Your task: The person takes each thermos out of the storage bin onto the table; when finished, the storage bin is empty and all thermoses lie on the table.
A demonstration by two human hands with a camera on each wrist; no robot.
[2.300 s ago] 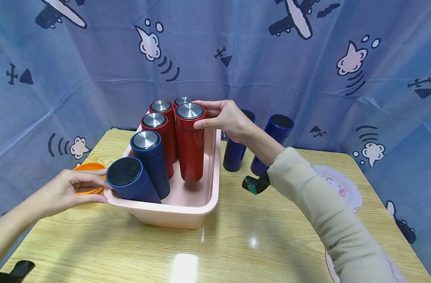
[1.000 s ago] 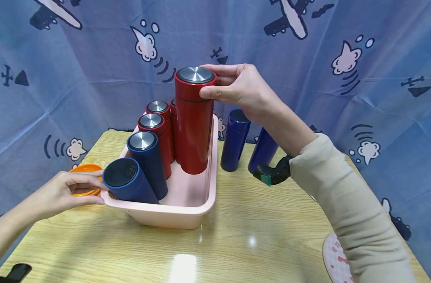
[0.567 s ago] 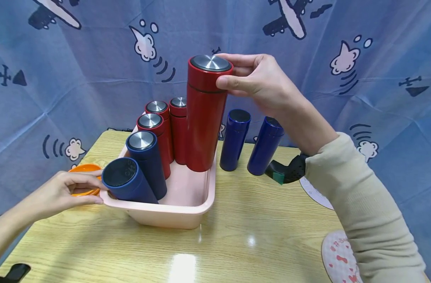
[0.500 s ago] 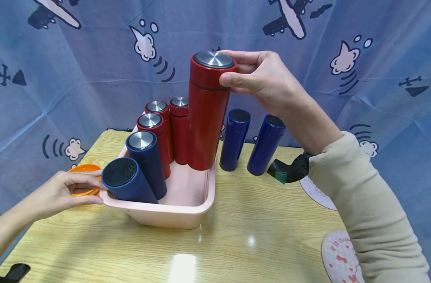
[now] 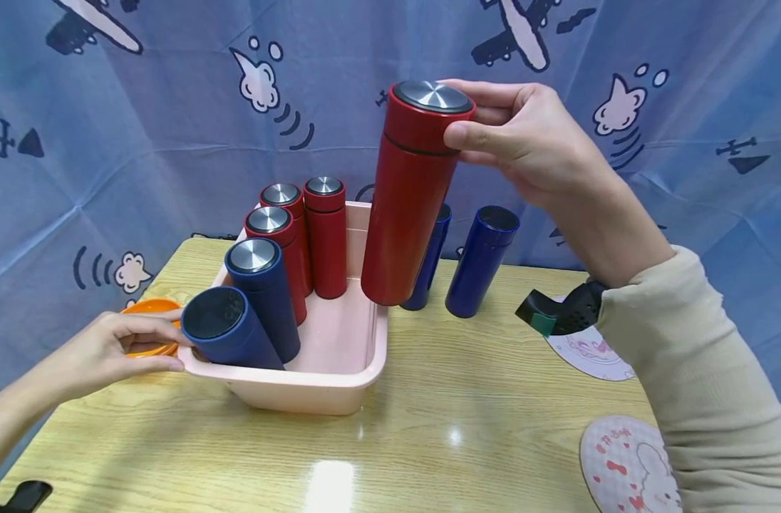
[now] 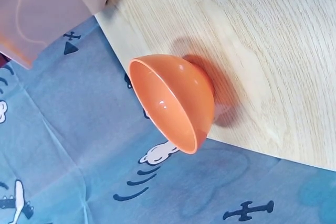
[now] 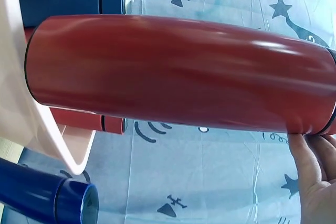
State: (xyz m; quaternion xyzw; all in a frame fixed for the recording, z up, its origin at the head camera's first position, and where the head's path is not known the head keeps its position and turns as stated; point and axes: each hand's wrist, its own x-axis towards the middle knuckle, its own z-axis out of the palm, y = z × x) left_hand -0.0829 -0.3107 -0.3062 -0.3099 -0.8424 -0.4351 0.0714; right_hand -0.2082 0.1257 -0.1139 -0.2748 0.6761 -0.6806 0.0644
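Right hand (image 5: 531, 139): raised above the far right corner of the rectangular pale pink plastic bin (image 5: 371, 356), thumb and fingers pinching the cap end of a tall red cylindrical flask with a brushed steel lid (image 5: 410, 199). The flask hangs clear of the bin, tilted, its base just over the bin's right rim.

Left hand (image 5: 117, 349): resting against the bin's near left corner, fingers gently bent around the rim there. A small orange plastic bowl (image 6: 173, 100) sits just left of the bin, beside this hand.

Bin contents: three upright red flasks with steel lids (image 5: 301, 235) at the far end; one upright dark blue flask with steel lid (image 5: 262, 292); one dark blue flask leaning toward the near left corner (image 5: 226, 338).

Right of the bin: two dark blue flasks standing on the light wooden table (image 5: 480, 260).
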